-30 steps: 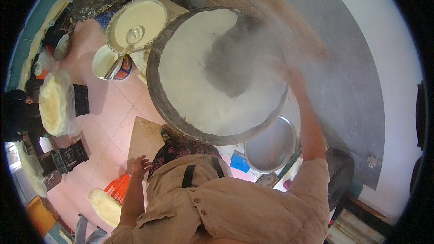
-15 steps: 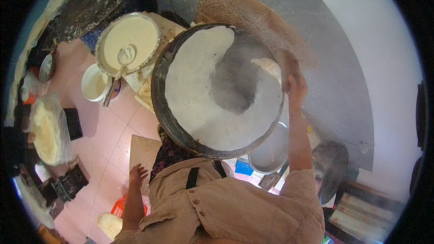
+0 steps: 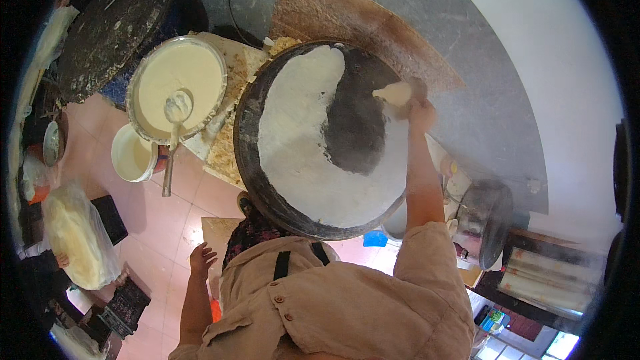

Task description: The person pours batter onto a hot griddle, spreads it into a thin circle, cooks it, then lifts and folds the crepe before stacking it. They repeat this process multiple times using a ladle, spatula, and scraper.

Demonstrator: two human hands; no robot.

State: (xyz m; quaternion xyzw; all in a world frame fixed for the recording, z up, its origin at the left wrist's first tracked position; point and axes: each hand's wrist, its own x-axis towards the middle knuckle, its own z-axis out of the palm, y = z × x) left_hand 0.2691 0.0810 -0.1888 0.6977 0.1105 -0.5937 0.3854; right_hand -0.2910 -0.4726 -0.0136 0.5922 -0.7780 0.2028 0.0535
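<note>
A large round black griddle (image 3: 360,120) carries a crescent of pale batter (image 3: 293,147) around a dark, bare middle. My right hand (image 3: 420,113) is closed on a blurred brownish spreading tool (image 3: 417,88) at the griddle's right side, beside a pale lump of batter (image 3: 393,93); light steam hangs there. My left hand (image 3: 200,257) hangs low by my clothing, fingers apart, holding nothing. Left of the griddle, a metal ladle (image 3: 179,107) rests in a basin of batter (image 3: 160,73), its handle over the rim, with a white bucket (image 3: 130,153) below.
A large dark drum (image 3: 113,33) stands upper left. At left, another person's hand (image 3: 61,260) touches bagged pale flatbreads (image 3: 83,240) above black crates (image 3: 127,307). A brown board (image 3: 360,27) lies behind the griddle; a metal pan (image 3: 395,223) and blue object (image 3: 375,239) sit below it.
My right hand and arm have moved slightly up and left along the griddle's right side. The view has shifted and turned; another person's hand now shows at the bagged flatbreads.
</note>
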